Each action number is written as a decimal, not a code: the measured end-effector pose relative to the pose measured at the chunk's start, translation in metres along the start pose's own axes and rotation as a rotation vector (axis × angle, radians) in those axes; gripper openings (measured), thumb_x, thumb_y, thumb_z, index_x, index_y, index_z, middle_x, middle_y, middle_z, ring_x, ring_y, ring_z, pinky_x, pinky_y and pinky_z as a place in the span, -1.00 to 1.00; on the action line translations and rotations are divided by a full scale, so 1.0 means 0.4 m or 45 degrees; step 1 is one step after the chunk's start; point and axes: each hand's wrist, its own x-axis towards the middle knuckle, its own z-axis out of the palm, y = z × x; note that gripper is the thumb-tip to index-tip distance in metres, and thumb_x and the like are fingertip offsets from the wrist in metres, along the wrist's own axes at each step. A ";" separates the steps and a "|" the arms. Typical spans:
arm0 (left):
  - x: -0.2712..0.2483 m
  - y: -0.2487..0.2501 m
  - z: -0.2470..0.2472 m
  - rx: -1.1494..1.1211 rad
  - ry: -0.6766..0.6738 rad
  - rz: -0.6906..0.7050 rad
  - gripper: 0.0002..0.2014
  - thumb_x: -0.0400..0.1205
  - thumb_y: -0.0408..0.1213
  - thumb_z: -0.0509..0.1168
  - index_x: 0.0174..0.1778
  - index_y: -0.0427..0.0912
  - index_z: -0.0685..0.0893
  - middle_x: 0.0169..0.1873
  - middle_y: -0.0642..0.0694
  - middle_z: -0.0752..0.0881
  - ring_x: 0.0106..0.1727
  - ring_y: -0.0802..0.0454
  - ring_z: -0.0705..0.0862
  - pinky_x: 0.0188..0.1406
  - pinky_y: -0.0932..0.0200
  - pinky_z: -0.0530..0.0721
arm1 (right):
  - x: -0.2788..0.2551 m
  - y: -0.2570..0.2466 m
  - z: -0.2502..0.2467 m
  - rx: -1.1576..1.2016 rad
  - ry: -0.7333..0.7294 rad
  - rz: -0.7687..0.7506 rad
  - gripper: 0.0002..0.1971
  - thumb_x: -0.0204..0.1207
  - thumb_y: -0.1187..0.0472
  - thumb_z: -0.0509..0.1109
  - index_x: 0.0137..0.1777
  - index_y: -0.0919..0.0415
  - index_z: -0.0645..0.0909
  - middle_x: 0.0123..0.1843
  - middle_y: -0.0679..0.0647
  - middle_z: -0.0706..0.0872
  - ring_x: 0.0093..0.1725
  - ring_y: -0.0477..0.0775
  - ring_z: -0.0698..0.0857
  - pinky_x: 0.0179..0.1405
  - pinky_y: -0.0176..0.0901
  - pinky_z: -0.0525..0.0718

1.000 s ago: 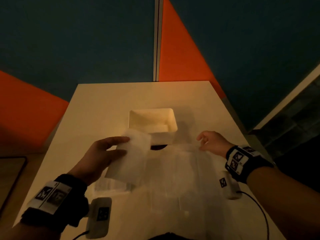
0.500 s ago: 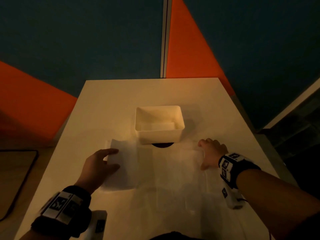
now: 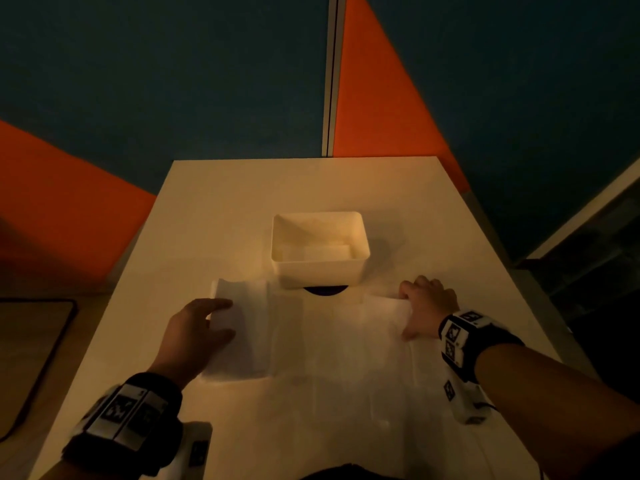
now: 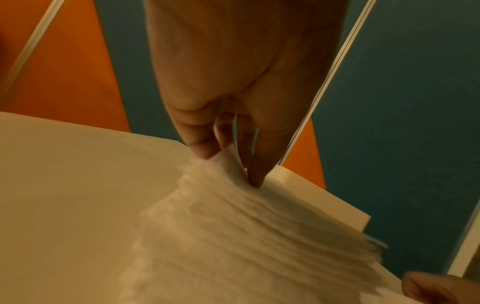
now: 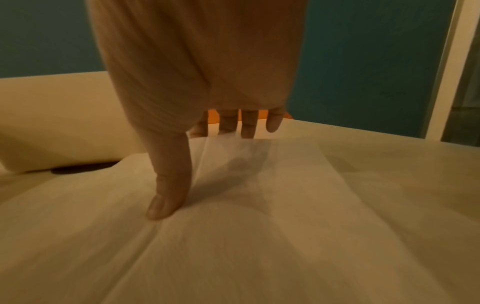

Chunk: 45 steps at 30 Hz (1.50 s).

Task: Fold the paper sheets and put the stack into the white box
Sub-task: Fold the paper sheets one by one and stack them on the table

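The white box (image 3: 318,268) stands mid-table, and a folded sheet (image 3: 327,252) lies inside it. A folded paper stack (image 3: 247,327) lies on the table just left of the box. My left hand (image 3: 199,329) is on its left edge. In the left wrist view its thumb and fingers (image 4: 202,148) pinch a raised edge of the stack (image 4: 233,216). A large thin sheet (image 3: 339,344) lies spread in front of the box. My right hand (image 3: 427,306) rests on its right far corner with straight fingers, and the thumb (image 5: 168,195) presses the sheet (image 5: 259,226).
A dark round spot (image 3: 323,291) shows under the box's near edge. The table (image 3: 277,188) ends at orange and teal wall panels beyond. A dark-edged mat (image 3: 31,358) lies lower down at the left. The table's right edge runs just past my right wrist.
My left hand has brought the folded stack down from the air onto the table left of the box. My right hand has settled flatter on the big sheet's corner.
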 end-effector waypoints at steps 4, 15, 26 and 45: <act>0.002 -0.016 0.000 0.217 -0.027 -0.011 -0.58 0.42 -0.25 0.52 0.22 0.00 0.69 0.44 -0.15 0.40 0.29 -0.16 0.49 0.32 -0.05 0.49 | -0.009 0.000 0.000 -0.016 0.046 -0.043 -0.35 0.06 -0.10 0.65 0.11 -0.12 0.39 0.20 -0.03 0.41 0.25 0.13 0.42 0.19 0.06 0.39; 0.011 -0.007 0.001 0.400 -0.008 0.021 -0.50 0.42 -0.14 0.51 0.29 0.17 0.60 0.51 -0.16 0.27 0.44 -0.30 0.26 0.43 -0.20 0.32 | -0.020 0.020 -0.019 0.371 0.163 -0.196 -0.79 0.46 0.04 0.46 0.08 -0.02 0.73 0.12 -0.05 0.74 0.17 0.06 0.66 0.21 -0.07 0.50; 0.011 -0.008 0.002 0.413 -0.039 0.025 -0.50 0.43 -0.12 0.50 0.29 0.20 0.59 0.51 -0.16 0.29 0.45 -0.29 0.26 0.44 -0.18 0.30 | -0.015 0.031 0.022 0.917 0.195 -0.370 -0.72 0.47 0.45 0.42 0.00 0.06 0.79 -0.18 -0.25 0.67 -0.11 -0.23 0.66 0.08 -0.33 0.55; 0.010 0.005 -0.001 0.460 -0.058 0.043 -0.50 0.46 -0.11 0.47 0.33 0.21 0.56 0.52 -0.12 0.25 0.44 -0.26 0.24 0.42 -0.14 0.31 | -0.017 0.029 0.027 0.963 0.317 -0.352 -0.61 0.26 0.46 0.59 -0.46 -0.12 0.70 -0.23 -0.08 0.72 -0.14 0.00 0.71 0.06 -0.12 0.66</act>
